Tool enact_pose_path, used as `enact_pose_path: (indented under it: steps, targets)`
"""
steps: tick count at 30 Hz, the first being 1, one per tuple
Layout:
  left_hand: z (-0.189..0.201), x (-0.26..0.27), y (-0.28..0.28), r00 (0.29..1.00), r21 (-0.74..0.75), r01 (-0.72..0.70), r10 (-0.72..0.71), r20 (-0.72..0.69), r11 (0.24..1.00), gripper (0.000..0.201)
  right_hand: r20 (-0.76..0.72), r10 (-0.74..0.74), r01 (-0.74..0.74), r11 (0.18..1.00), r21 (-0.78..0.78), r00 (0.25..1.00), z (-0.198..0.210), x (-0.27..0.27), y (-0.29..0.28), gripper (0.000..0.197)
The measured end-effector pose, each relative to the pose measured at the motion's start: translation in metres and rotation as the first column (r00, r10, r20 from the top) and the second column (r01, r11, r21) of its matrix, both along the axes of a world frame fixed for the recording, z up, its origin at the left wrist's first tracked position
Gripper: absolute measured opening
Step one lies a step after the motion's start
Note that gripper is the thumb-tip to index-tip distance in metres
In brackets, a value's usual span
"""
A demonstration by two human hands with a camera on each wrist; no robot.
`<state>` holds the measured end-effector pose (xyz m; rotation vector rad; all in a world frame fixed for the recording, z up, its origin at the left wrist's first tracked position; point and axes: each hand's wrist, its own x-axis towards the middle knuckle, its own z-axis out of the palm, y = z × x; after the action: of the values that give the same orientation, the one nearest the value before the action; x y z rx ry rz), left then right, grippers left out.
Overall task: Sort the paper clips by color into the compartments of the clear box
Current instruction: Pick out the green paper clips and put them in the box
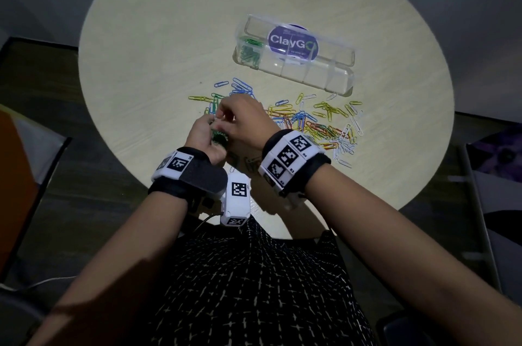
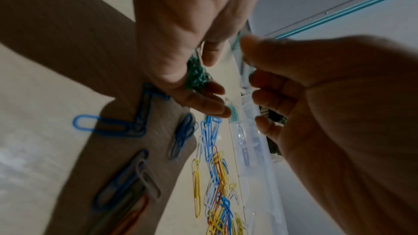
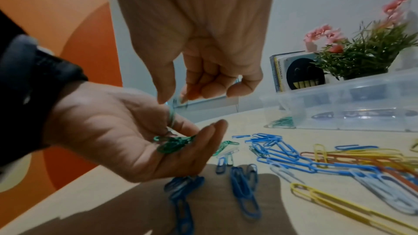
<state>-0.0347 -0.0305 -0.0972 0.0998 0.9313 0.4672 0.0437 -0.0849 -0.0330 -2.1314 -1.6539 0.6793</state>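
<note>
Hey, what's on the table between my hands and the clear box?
Blue paper clips lie just beyond the left hand and right hand, then a bare strip of table before the clear box. The head view shows it.

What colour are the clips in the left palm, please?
Green. The clips cupped in the left hand show best in the right wrist view.

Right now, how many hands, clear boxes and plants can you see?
Hands: 2, left hand and right hand, which pinches a green clip
Clear box: 1
Plant: 1
Total: 4
</note>
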Motion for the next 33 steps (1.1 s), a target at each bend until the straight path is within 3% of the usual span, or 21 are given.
enact_pose_path:
  steps: [5, 10, 19, 28, 31, 33]
  targets:
    - [0.013, -0.014, 0.009, 0.986, 0.075, 0.108, -0.097, -0.138, 0.991, 0.039, 0.005, -0.116, 0.116, 0.993, -0.011, 0.993, -0.010, 0.023, 0.025, 0.017]
    - [0.017, -0.028, 0.026, 0.993, 0.029, 0.049, -0.045, -0.111, 0.998, 0.042, 0.067, -0.048, 0.055, 0.993, -0.109, 0.997, -0.027, 0.033, 0.044, 0.020]
    - [0.015, -0.035, 0.054, 0.988, 0.010, -0.046, 0.047, -0.147, 0.999, 0.040, 0.091, -0.082, 0.098, 0.978, -0.185, 0.992, -0.040, 0.028, 0.082, 0.021]
    - [0.009, -0.035, 0.056, 0.986, -0.023, -0.058, 0.053, -0.160, 0.998, 0.041, 0.226, 0.024, 0.035, 0.967, -0.254, 0.974, -0.038, 0.027, 0.081, 0.023]
    - [0.012, -0.034, 0.055, 0.985, -0.017, -0.057, 0.053, -0.163, 0.998, 0.040, 0.267, -0.002, 0.065, 0.972, -0.227, 0.964, -0.036, 0.031, 0.073, 0.024]
    - [0.012, -0.032, 0.053, 0.983, -0.003, -0.053, 0.051, -0.178, 0.999, 0.040, 0.220, -0.081, 0.133, 0.963, -0.234, 0.972, -0.034, 0.037, 0.068, 0.023]
